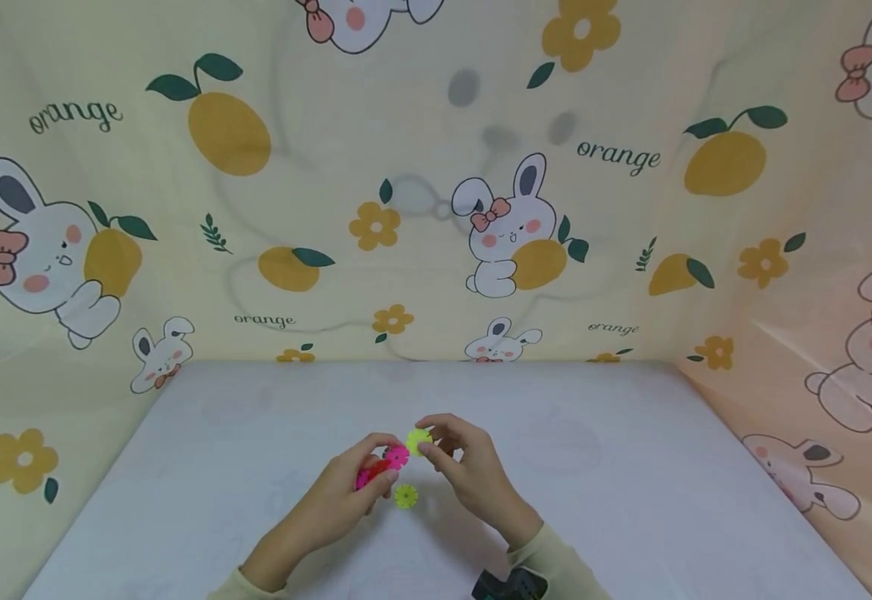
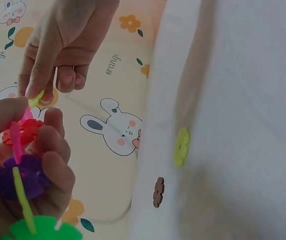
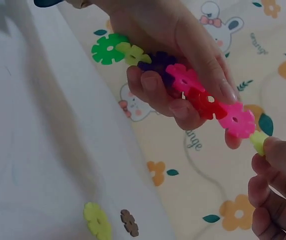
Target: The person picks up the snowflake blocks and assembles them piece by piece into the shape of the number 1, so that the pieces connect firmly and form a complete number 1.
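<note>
Above the table [image 1: 631, 467], the left hand [image 1: 340, 490] grips a disc chain [image 3: 190, 77], seemingly light, stiff plastic, best held near its joints, while the right hand [image 1: 472, 468] pinches a yellow disc [image 1: 419, 439] at its right end.

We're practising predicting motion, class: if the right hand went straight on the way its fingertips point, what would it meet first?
Probably the pink end disc in the left hand; the yellow disc pinched by the right hand seems to touch it, though depth there is hard to judge.
</note>
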A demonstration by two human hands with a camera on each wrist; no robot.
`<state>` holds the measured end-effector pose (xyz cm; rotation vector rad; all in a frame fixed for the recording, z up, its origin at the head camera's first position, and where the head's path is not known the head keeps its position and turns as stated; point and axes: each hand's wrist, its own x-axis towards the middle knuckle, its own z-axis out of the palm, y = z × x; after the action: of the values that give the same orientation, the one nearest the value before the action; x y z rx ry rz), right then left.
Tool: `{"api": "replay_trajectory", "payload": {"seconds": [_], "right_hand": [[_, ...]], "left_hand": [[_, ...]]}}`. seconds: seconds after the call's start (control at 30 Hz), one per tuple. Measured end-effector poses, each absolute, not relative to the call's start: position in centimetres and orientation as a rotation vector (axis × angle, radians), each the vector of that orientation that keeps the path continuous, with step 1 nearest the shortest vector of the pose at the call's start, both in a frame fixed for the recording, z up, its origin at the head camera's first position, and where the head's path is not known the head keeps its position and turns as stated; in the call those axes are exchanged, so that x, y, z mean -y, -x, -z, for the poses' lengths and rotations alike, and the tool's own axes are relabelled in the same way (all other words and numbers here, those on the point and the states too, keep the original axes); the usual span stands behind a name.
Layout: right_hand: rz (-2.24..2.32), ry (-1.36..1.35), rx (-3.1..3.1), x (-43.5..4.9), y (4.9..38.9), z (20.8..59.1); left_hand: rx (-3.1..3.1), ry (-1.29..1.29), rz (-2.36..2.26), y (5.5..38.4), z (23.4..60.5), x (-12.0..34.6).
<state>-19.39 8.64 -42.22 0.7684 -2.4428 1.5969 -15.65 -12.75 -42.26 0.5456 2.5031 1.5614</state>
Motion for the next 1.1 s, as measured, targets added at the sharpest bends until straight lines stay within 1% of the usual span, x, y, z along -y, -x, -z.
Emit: {"api": "replay_trajectory", "payload": {"seconds": [0.53, 0.73, 1.1], "right_hand": [[-1.643, -0.773, 2.393, -8.19, 19.28, 42.84], [-1.67, -0.857, 2.413, -8.4, 19.34, 42.73], [-1.709, -0.891, 2.401, -8.37, 19.32, 42.66]], "left_hand": [[-2.293, -0.512, -1.704, 16.1, 42.46, 12.98], [-2.24, -0.494, -1.744, 16.12, 42.46, 13.03], [-2.23, -0.553, -1.739, 16.17, 42.55, 12.92]]}}
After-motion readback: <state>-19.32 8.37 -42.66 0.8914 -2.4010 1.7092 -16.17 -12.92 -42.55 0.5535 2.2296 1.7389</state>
